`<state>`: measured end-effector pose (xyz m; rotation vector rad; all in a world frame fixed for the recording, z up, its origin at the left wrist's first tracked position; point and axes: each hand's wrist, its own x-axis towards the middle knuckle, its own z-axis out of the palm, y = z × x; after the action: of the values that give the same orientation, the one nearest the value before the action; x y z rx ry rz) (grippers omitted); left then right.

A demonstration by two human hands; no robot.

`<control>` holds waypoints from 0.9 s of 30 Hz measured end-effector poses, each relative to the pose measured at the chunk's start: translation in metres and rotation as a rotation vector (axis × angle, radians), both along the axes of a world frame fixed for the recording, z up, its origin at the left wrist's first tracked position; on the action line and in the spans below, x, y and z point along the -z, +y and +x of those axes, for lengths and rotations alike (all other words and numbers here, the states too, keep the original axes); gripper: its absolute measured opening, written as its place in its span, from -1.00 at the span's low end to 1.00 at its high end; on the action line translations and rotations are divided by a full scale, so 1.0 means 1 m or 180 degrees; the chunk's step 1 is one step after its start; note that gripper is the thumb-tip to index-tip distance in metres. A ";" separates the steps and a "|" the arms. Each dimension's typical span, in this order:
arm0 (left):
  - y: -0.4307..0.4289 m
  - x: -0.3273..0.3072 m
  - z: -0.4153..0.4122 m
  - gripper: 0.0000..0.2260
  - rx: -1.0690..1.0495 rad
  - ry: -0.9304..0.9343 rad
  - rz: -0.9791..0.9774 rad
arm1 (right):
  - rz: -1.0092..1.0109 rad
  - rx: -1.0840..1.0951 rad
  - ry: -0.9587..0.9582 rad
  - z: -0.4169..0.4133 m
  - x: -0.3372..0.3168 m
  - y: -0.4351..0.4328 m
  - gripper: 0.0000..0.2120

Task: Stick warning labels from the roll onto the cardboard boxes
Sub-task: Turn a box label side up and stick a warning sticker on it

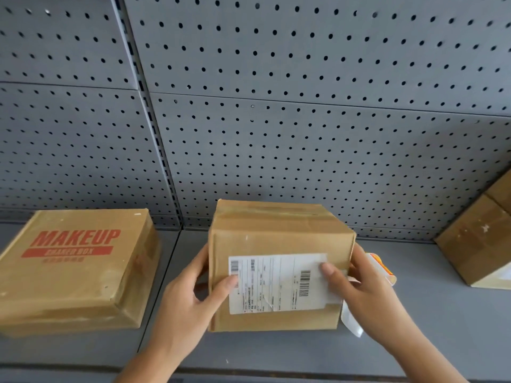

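Gripping cardboard box sides, left hand, right hand, label strip mostly hidden

At 12 o'clock, back panel: perforated sheet metal, grey paint, matt, smooth.
At 5 o'clock, shelf: grey painted metal, matt, lightly scuffed.
At 6 o'clock, centre box: brown cardboard, matt, creased. Along its top, packing tape: brown plastic, faint sheen, wrinkled. On its front, shipping label: white paper, smooth, black print.
At 9 o'clock, left box: brown cardboard, red print, patchy sheen, worn edges.
At 3 o'clock, right box: brown cardboard, matt, white scuff marks.
At 4 o'clock, backing strip: translucent white, glossy. Warning label: orange and white, smooth, mostly hidden.
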<state>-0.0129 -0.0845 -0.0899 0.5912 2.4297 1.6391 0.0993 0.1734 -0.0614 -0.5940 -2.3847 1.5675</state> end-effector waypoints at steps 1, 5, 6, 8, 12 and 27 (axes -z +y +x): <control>-0.001 -0.008 0.000 -0.59 -0.0052 -0.0004 -0.0063 | 0.0178 -0.0001 -0.0099 -0.001 -0.006 0.003 -0.69; -0.004 -0.030 -0.008 -0.71 0.0035 -0.0287 -0.0534 | 0.0312 -0.0013 -0.0662 -0.007 -0.022 0.012 -0.69; -0.005 -0.032 -0.011 -0.66 0.0072 -0.0425 -0.0661 | 0.0272 -0.0029 -0.0774 -0.009 -0.024 0.013 -0.69; -0.006 -0.033 -0.018 -0.57 0.0116 -0.0715 -0.0849 | 0.0200 -0.0102 -0.0994 -0.014 -0.027 0.013 -0.67; -0.002 -0.031 -0.029 -0.39 0.0225 -0.0989 -0.1275 | 0.0205 -0.0092 -0.1410 -0.028 -0.022 0.008 -0.60; 0.020 -0.048 -0.009 -0.65 -0.0566 0.1114 -0.0735 | 0.0879 0.1498 -0.0826 0.044 0.015 0.078 -0.59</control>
<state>-0.0217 -0.0647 -0.0424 0.6907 2.9482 1.3773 0.1436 0.2519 -0.0765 -1.2447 -2.3376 0.9954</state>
